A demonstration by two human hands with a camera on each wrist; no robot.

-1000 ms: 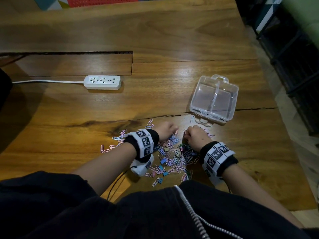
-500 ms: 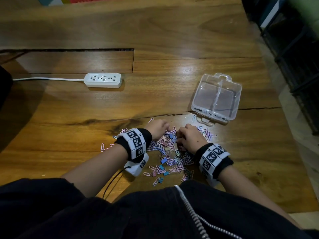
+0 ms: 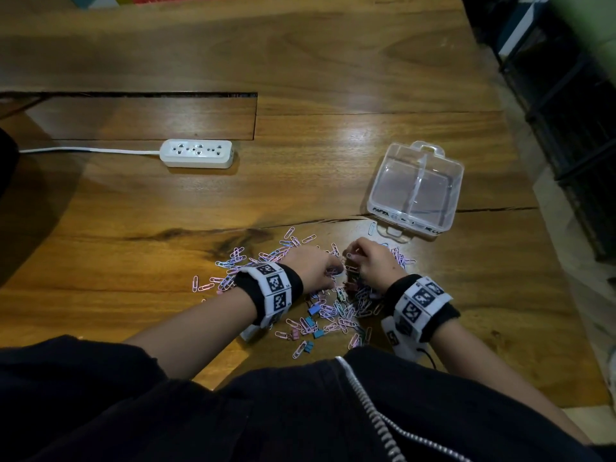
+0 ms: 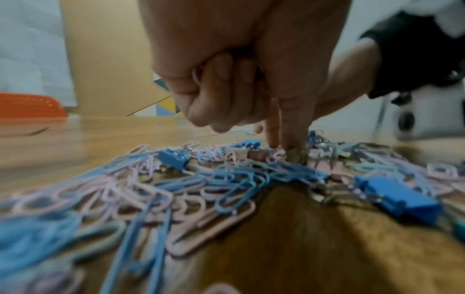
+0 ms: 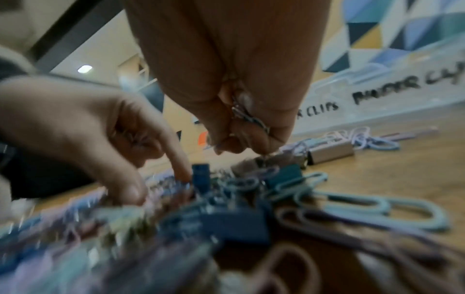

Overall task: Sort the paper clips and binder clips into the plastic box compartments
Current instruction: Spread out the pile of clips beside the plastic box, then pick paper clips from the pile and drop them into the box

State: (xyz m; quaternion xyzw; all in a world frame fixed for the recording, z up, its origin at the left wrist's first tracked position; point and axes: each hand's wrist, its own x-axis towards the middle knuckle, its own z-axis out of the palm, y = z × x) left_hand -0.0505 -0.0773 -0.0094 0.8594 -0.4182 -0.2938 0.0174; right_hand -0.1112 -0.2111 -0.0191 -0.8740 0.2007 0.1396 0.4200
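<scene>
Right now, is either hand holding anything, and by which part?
The right hand grips binder clips in its curled fingers; only wire handles show. The left hand holds a pink paper clip in its fist.

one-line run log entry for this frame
left hand: holding paper clips | right hand: holding binder clips | plastic box: empty | pile: unsorted

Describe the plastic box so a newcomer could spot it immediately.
Start from the wooden table and look to its right side, just beyond the scattered pile of clips. There lies the plastic box, open and empty. Unlike the opaque white power strip farther left, it is clear, split by a central divider, with handwritten black labels along its near edge.
</scene>
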